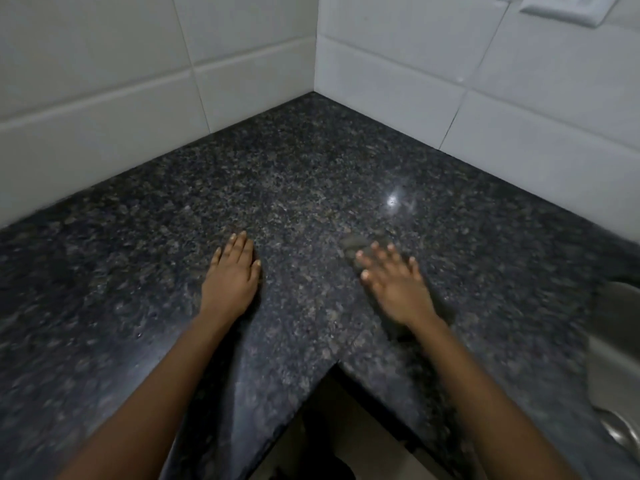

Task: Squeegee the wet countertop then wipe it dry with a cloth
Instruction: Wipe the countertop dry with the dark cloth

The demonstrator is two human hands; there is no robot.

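Where the two white tiled walls (242, 81) meet, your dark speckled granite table (311, 174) runs into an inner corner, and its front edge forms a notch nearest you. A bright glint sits on the stone right of centre. At the right edge of view a metal sink (613, 358) shows in part, and a white wall outlet (564, 8) sits at the top right.

Your left hand (230, 277) lies palm down, flat on the table, fingers together and extended; its grip is unclenched and holds nothing. Your right hand (394, 289) is blurred, fingers spread, palm down over a dark grey cloth (349, 247); the cloth shows just beyond the fingertips (362, 254) and reads poorly against the stone. The spread fingers press on the cloth rather than curl around it. How far the cloth extends beneath the palm cannot be told.
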